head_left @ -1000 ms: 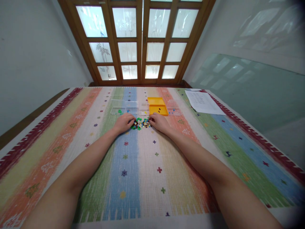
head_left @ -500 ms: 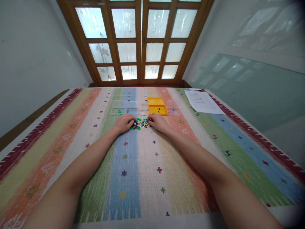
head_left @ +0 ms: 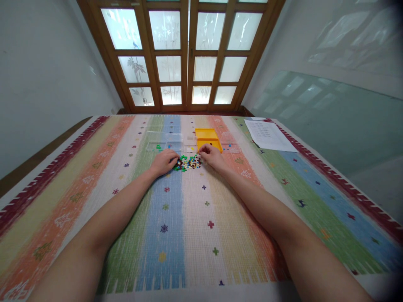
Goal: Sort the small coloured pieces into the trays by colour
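Observation:
A small heap of tiny coloured pieces [head_left: 188,163], green, blue, brown, cream and yellow, lies on the striped tablecloth. At its left edge rests my left hand [head_left: 164,162], fingers curled together against the pieces; what they hold is too small to name. Just off the heap's right side is my right hand [head_left: 212,157], its thumb and fingers pinched, with any piece between them hidden. It overlaps the front edge of an open yellow box [head_left: 206,134], in which a dark piece shows.
Left of the yellow box stands a clear plastic box [head_left: 173,136] with some green and blue pieces. A smaller clear box [head_left: 189,141] sits between them, and another clear box [head_left: 233,136] with blue pieces stands to the right. Printed paper [head_left: 267,134] lies at the back right.
My right hand has come away from the heap, slightly to the right and toward the yellow box. My left hand stays at the heap's left edge.

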### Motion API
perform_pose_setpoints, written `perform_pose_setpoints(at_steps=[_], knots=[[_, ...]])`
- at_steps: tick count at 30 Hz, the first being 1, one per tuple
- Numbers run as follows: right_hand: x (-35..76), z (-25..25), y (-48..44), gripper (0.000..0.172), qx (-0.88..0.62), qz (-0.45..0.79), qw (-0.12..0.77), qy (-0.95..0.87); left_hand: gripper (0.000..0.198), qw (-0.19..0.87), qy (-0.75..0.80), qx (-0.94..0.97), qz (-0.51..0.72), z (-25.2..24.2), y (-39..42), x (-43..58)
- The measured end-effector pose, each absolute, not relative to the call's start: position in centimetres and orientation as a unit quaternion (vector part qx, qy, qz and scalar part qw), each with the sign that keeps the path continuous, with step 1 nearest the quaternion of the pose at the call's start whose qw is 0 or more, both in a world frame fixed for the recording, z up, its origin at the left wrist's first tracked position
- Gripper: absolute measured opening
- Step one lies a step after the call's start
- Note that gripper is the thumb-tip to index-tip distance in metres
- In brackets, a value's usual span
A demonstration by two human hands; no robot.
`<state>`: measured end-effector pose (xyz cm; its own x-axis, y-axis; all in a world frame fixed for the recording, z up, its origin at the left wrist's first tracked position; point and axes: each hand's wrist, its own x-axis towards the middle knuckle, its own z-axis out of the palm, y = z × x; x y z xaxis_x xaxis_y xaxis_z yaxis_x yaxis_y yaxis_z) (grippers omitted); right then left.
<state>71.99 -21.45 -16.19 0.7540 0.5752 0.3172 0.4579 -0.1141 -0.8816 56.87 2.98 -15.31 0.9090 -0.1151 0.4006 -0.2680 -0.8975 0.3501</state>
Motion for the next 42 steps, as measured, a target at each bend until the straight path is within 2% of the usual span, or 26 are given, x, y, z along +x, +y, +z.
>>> perform_pose_setpoints(at_steps=[6, 14, 19, 23, 26, 31, 34, 42], knots=[[71.9, -16.1, -21.0, 0.03, -0.686, 0.17, 0.653, -0.271, 0.026, 0.193, -0.106, 0.957, 0.191, -15.3, 3.0, 56.9], [70.8, -15.4, -20.9, 0.054, -0.656, 0.225, 0.665, -0.276, 0.026, 0.188, -0.102, 0.958, 0.188, -15.4, 3.0, 56.9], [71.2, -15.2, -21.1, 0.048, -0.65, 0.239, 0.672, -0.264, 0.027, 0.193, -0.104, 0.958, 0.187, -15.4, 3.0, 56.9], [72.5, -16.0, -21.2, 0.032, -0.667, 0.188, 0.673, -0.26, 0.027, 0.201, -0.106, 0.956, 0.187, -15.4, 3.0, 56.9], [73.3, -16.4, -21.7, 0.022, -0.72, 0.12, 0.624, -0.279, 0.027, 0.201, -0.109, 0.955, 0.191, -15.4, 3.0, 56.9], [73.2, -16.3, -22.5, 0.018, -0.803, 0.029, 0.452, -0.386, 0.027, 0.194, -0.106, 0.957, 0.188, -15.4, 3.0, 56.8], [72.8, -15.9, -22.8, 0.015, -0.811, -0.001, 0.379, -0.446, 0.028, 0.192, -0.105, 0.958, 0.184, -15.3, 3.0, 56.8], [72.1, -15.0, -23.2, 0.013, -0.816, -0.006, 0.285, -0.502, 0.028, 0.192, -0.101, 0.96, 0.179, -15.1, 2.9, 56.7]])
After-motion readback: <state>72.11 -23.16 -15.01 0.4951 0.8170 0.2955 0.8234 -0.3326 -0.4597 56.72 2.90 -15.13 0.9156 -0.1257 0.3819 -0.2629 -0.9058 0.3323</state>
